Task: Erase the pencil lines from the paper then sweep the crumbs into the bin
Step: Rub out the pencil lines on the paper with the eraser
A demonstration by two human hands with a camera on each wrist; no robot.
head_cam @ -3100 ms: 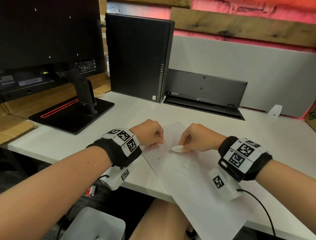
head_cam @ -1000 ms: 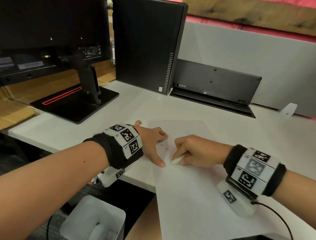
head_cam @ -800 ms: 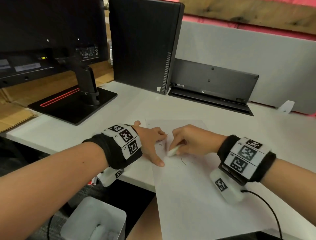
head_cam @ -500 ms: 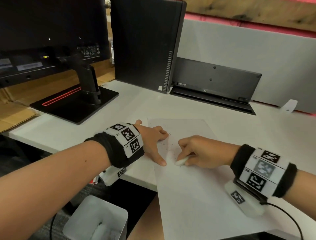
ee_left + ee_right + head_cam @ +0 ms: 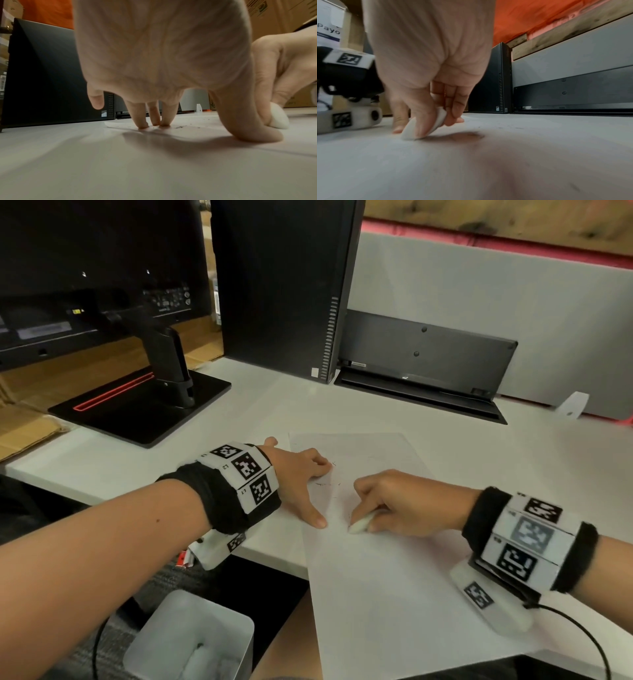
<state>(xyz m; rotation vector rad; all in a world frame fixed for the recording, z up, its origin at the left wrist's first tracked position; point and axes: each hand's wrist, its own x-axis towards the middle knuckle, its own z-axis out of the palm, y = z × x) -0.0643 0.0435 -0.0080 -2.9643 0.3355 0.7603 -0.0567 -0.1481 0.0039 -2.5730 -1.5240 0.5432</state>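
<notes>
A white sheet of paper (image 5: 394,594) lies askew on the white desk (image 5: 267,412), its near end over the desk edge. My right hand (image 5: 394,505) pinches a white oval eraser (image 5: 359,523) (image 5: 423,128) and presses its tip on the paper. My left hand (image 5: 301,481) spreads straight fingers (image 5: 142,121) and thumb on the paper's left edge, holding it flat. Dark eraser crumbs (image 5: 325,483) (image 5: 178,126) lie between the hands. A white bin (image 5: 191,642) stands on the floor below the desk edge, at lower left.
A black monitor stand (image 5: 144,405) sits at the left of the desk. A black computer tower (image 5: 284,285) stands at the back, with a black keyboard (image 5: 424,361) leaning on the grey partition beside it. My knee shows under the paper's overhang.
My right hand has rubbed the eraser back and forth across the pencil marks, which have mostly vanished, leaving crumbs. My left hand went from a fist to spread fingers pressing the paper.
</notes>
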